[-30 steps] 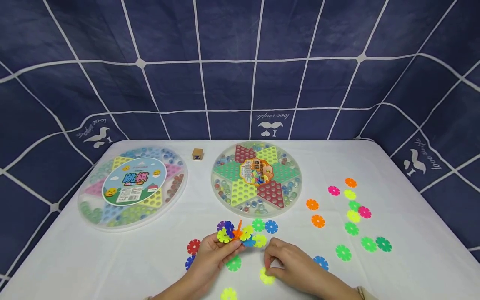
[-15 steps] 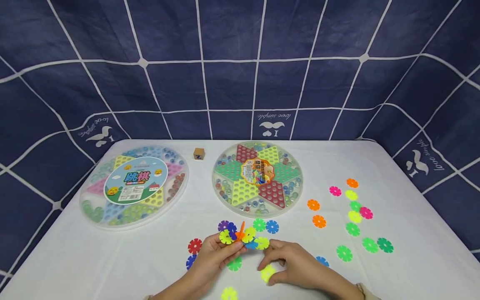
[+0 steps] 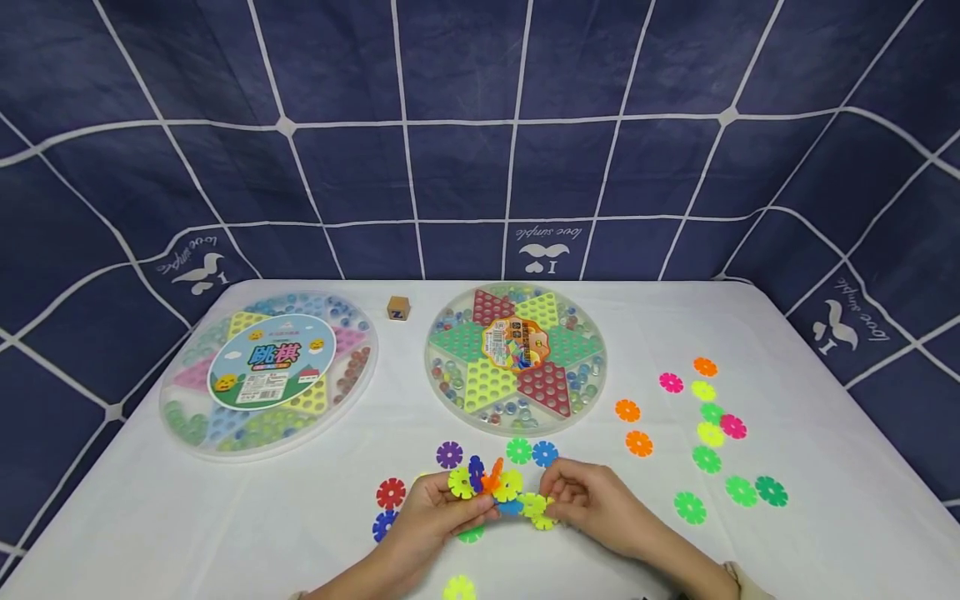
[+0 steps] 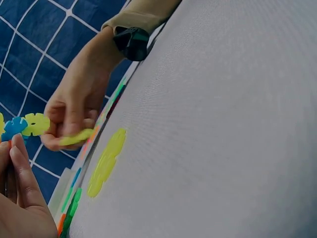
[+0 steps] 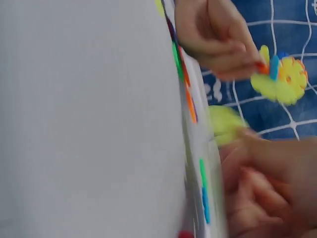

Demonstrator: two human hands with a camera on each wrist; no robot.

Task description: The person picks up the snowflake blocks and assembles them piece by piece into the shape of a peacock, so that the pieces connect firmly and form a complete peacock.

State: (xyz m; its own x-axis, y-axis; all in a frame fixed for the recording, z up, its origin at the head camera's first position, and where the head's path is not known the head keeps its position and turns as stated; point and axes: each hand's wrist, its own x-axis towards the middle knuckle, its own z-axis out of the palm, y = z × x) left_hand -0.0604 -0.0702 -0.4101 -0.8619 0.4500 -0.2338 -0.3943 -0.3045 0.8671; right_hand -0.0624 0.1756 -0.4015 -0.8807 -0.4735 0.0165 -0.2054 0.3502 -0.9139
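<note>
My left hand (image 3: 442,512) holds a joined cluster of notched plastic snowflake discs (image 3: 492,478), with orange, dark blue, light blue and yellow pieces standing at angles. In the left wrist view, the thumb and a finger of that hand pinch the cluster beside its light blue disc (image 4: 15,127). My right hand (image 3: 592,504) pinches a loose yellow snowflake disc (image 3: 543,522), raised off the table just below the cluster's rightmost yellow disc (image 3: 532,504). The right wrist view shows this held yellow disc (image 5: 225,123) blurred, apart from the cluster (image 5: 283,78).
Loose discs lie around the hands: red (image 3: 391,493), blue (image 3: 385,525), purple (image 3: 449,454) and yellow (image 3: 460,588). Several more, such as a green one (image 3: 690,507), are spread to the right. Two round Chinese checkers sets (image 3: 272,367) and a wooden letter cube (image 3: 398,308) stand farther back.
My right hand has picked the yellow disc up from the table and carried it up to the cluster. My left hand has turned the cluster and shifted it slightly right and nearer.
</note>
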